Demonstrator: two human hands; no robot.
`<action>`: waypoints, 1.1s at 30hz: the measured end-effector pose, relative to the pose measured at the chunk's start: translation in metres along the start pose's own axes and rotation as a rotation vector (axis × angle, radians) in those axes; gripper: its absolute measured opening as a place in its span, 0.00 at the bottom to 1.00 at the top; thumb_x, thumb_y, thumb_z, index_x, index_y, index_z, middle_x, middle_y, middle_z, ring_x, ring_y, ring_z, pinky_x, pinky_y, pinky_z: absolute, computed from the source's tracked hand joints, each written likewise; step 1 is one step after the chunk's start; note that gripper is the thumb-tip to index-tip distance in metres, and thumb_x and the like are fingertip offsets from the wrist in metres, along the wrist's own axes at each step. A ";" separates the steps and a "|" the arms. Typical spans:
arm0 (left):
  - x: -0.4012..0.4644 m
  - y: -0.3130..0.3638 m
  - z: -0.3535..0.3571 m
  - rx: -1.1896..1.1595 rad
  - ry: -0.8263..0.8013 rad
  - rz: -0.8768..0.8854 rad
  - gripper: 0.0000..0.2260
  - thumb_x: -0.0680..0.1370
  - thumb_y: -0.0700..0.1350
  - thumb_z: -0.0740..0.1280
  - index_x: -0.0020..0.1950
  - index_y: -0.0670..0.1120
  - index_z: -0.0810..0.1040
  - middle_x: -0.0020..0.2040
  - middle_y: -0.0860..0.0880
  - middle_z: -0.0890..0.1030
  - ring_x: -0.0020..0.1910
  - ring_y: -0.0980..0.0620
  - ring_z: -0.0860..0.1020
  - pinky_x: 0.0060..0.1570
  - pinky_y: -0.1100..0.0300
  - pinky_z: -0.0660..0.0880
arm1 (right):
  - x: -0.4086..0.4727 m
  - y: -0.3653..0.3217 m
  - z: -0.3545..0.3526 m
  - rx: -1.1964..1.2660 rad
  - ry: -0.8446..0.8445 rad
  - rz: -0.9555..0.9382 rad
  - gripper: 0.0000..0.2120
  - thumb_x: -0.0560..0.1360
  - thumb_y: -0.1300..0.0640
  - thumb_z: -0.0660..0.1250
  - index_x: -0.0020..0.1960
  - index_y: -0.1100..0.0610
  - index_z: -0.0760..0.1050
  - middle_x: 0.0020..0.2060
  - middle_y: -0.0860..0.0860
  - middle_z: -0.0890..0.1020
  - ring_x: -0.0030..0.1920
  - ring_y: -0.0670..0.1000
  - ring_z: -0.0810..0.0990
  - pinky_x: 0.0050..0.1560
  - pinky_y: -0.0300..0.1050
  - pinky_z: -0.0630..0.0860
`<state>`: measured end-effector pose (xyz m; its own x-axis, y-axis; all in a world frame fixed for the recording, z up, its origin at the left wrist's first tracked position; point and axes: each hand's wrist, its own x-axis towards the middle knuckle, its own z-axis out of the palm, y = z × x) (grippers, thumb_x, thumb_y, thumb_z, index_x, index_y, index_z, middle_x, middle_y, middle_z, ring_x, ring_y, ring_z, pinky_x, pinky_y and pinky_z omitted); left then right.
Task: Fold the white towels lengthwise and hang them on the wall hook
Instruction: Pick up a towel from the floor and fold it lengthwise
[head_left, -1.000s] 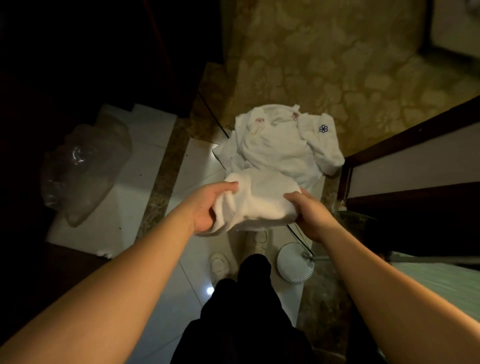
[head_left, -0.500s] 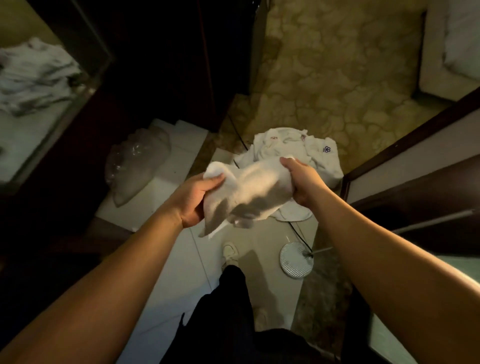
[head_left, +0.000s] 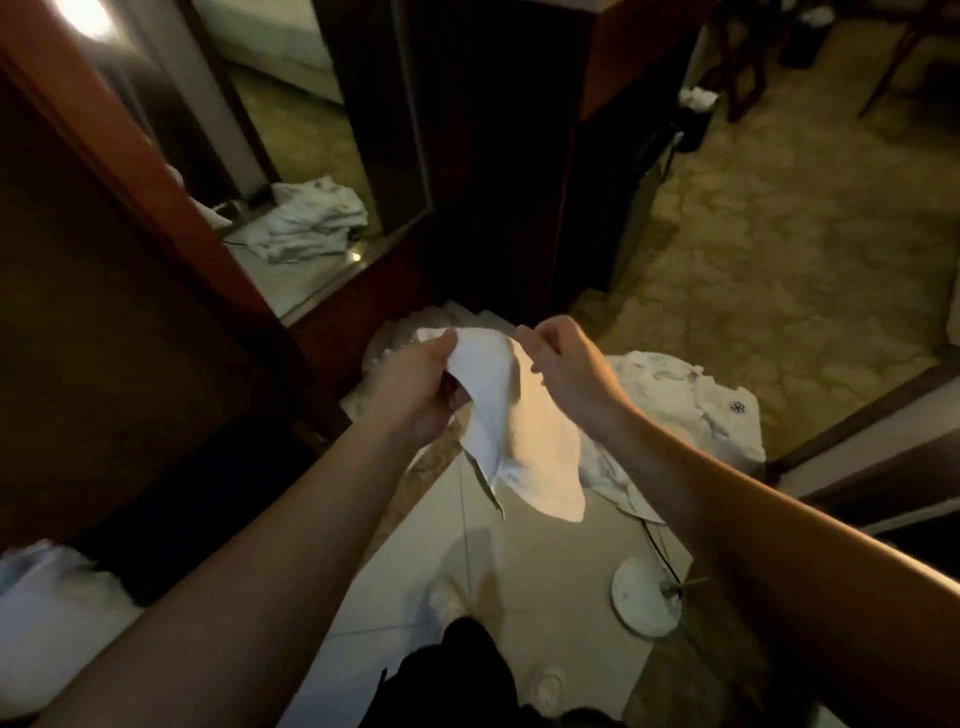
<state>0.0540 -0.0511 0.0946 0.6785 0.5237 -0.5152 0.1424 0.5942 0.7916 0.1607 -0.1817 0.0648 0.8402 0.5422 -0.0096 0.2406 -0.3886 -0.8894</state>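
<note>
Towel (head_left: 511, 415) held up between our hands.
Our left hand (head_left: 415, 395) and right hand (head_left: 569, 371) each pinch its top edge above the towel pile (head_left: 696, 410).

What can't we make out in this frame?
- Wall hook: none in the head view.
- Small white towel held by left hand and right hand: fold state unclear, cloth bunched and blurred.
- Pile of white towels on the floor: count unclear, partly behind the right forearm.

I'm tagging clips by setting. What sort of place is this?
Probably a hotel room entryway: a pile of logo-marked white linens on the floor, a dark wood-framed mirror, and tile meeting patterned carpet.
</note>
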 end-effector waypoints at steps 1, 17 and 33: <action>-0.012 0.007 -0.011 -0.017 0.023 0.024 0.13 0.85 0.42 0.57 0.61 0.35 0.76 0.53 0.40 0.82 0.48 0.47 0.82 0.42 0.57 0.81 | -0.017 -0.018 0.007 -0.027 -0.028 -0.052 0.14 0.76 0.35 0.61 0.43 0.44 0.70 0.39 0.44 0.76 0.37 0.40 0.75 0.36 0.40 0.67; -0.203 0.075 -0.242 -0.254 0.293 0.295 0.04 0.84 0.35 0.58 0.52 0.40 0.71 0.33 0.43 0.85 0.29 0.49 0.84 0.32 0.52 0.83 | -0.196 -0.160 0.162 -0.401 -0.306 -0.358 0.11 0.82 0.43 0.57 0.46 0.45 0.74 0.36 0.44 0.79 0.36 0.45 0.78 0.36 0.47 0.74; -0.392 0.062 -0.430 0.474 0.226 0.429 0.19 0.72 0.66 0.67 0.59 0.60 0.75 0.45 0.57 0.84 0.45 0.56 0.84 0.47 0.55 0.78 | -0.350 -0.391 0.299 0.301 -0.620 -0.200 0.13 0.85 0.51 0.56 0.57 0.55 0.76 0.48 0.54 0.86 0.43 0.48 0.87 0.34 0.39 0.75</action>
<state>-0.5128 0.0434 0.2042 0.5856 0.7987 -0.1385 0.2301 0.0001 0.9732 -0.3723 0.0030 0.2790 0.3418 0.9397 -0.0115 0.1412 -0.0635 -0.9879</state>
